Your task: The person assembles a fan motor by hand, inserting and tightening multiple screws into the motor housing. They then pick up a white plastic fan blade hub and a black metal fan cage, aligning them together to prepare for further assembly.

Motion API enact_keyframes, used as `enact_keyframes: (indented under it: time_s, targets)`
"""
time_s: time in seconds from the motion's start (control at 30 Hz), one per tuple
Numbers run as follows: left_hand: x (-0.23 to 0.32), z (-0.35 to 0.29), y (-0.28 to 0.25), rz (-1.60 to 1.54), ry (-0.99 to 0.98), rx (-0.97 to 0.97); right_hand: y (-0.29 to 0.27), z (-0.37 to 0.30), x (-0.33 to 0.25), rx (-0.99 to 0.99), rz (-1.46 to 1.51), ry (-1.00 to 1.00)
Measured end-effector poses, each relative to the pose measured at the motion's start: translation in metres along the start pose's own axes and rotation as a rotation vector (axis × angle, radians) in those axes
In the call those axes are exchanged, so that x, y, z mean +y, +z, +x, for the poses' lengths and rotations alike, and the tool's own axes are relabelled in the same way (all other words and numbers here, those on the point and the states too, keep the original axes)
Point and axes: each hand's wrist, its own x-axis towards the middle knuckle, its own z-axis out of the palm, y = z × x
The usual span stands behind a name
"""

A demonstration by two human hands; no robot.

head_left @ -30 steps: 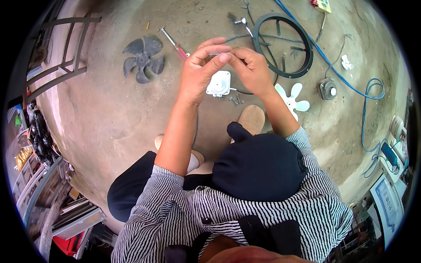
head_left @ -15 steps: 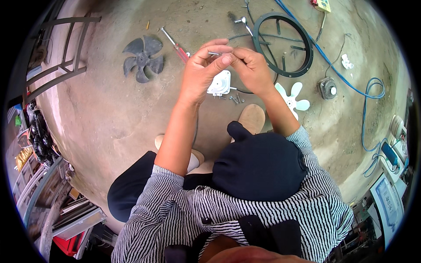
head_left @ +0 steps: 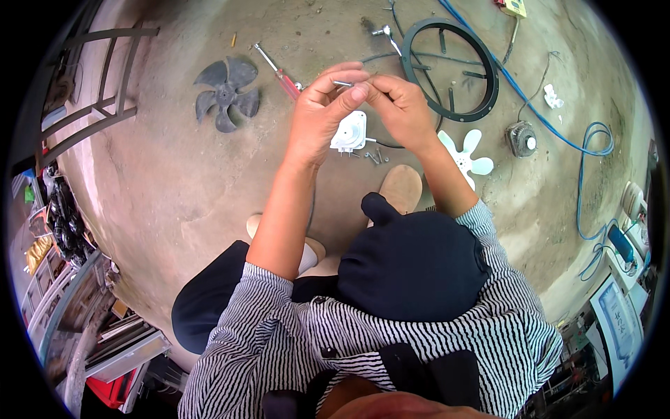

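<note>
Both hands meet in front of me above the floor. My left hand is closed in a pinch on a small metal screw, whose shank shows between thumb and fingers. Against its fingertips my right hand pinches with thumb and forefinger at the screw's other end; anything else between those fingertips is hidden. Below the hands lies a white square motor with a cable, partly covered by the left hand. Several loose screws rest on the floor beside it.
A black fan blade and a red-handled nut driver lie left. To the right are a black ring frame, a ratchet wrench, a white fan blade, a dark motor and blue hose.
The screw has tilted slightly between the fingertips. Otherwise both hands stay nearly in place.
</note>
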Motion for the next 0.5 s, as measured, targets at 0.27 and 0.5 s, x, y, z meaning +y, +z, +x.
enact_keyframes:
  time_s: [0.27, 0.5]
  targets:
    - [-0.016, 0.006, -0.024, 0.048, -0.118, 0.199, -0.009, 0.001, -0.003, -0.041, 0.039, -0.013]
    - [-0.014, 0.004, -0.016, -0.037, 0.047, 0.002, -0.006, 0.003, -0.002, 0.022, 0.055, 0.039]
